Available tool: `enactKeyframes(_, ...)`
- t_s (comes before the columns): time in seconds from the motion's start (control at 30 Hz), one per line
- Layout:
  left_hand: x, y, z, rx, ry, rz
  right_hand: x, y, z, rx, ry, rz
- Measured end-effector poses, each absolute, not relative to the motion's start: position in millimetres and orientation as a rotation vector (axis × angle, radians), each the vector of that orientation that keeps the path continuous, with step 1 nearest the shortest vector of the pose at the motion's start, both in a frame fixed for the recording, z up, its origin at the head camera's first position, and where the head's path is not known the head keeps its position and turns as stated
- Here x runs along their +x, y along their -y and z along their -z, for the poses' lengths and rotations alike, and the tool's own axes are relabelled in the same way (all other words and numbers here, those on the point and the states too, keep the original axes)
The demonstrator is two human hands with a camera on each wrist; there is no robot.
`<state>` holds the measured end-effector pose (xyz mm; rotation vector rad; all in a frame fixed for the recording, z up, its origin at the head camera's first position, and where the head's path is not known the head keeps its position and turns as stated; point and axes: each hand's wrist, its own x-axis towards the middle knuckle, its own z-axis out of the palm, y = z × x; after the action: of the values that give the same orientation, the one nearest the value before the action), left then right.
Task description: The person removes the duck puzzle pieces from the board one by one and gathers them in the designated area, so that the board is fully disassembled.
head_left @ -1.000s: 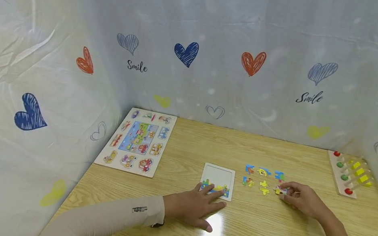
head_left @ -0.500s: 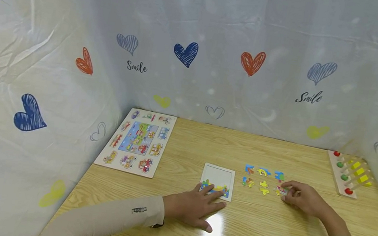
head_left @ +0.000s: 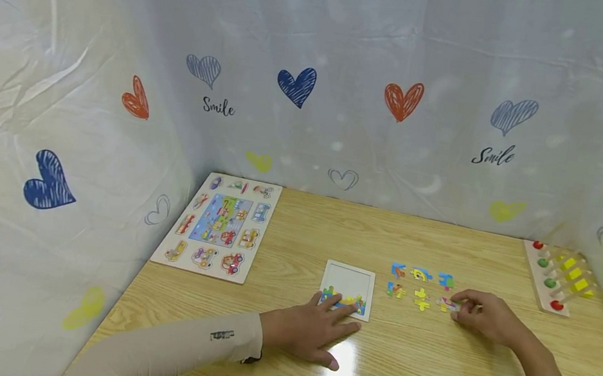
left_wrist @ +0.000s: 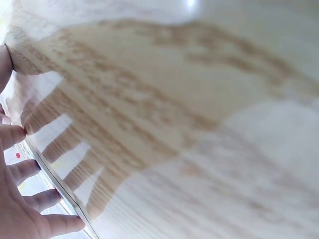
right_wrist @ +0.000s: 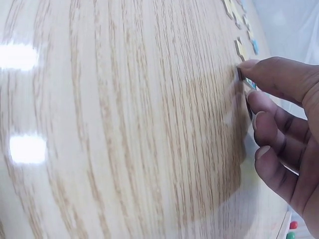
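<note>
The right hand [head_left: 487,316] has its thumb and index finger pinching a puzzle piece [head_left: 444,304] by the edge nearest the palm, while the other fingers curl loosely below. The piece lies at the fingertips, low over the wooden table [head_left: 425,375]; its printed face shows pink, white and a little yellow, though the fingers cover part of it, and its exact outline cannot be told. Just beyond the grip is a blue-and-green piece [head_left: 445,280] with knobs and notches. To the left of the grip are two yellow pieces [head_left: 422,299], one directly nearer the person than the other, and farther left an orange, green and blue piece [head_left: 396,290]. Behind these lie a yellow-and-blue piece [head_left: 420,274] and a blue piece with reddish-brown print [head_left: 398,269]. The right wrist view shows pale, wood-coloured sides on the pieces nearest the thumb. Well left of the grip, the left hand [head_left: 309,332] lies with fingers spread, their tips over the near edge of a white tray [head_left: 348,278]. A fitted strip of blue, yellow and green pieces [head_left: 330,294] fills the tray's near end, partly under those fingers; the plain white base shows beyond it.
</note>
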<state>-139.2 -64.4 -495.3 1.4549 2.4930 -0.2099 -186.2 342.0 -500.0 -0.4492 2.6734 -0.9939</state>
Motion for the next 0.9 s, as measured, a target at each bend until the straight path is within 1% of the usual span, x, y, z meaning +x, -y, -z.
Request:
enactKeyframes(0.5, -141, 64, 498, 1.435, -2.506, 0.178, -186, -339, 497, -0.530, -2.764, 0.947)
enactKeyframes(0.73, -141, 63, 495, 1.424, -2.510, 0.199, -185, -315, 482, -0.587, -2.700, 1.030)
enactKeyframes(0.9, -140, 62, 493, 1.431, -2.509, 0.205, -185, -293, 480, -0.679, -2.611, 1.074)
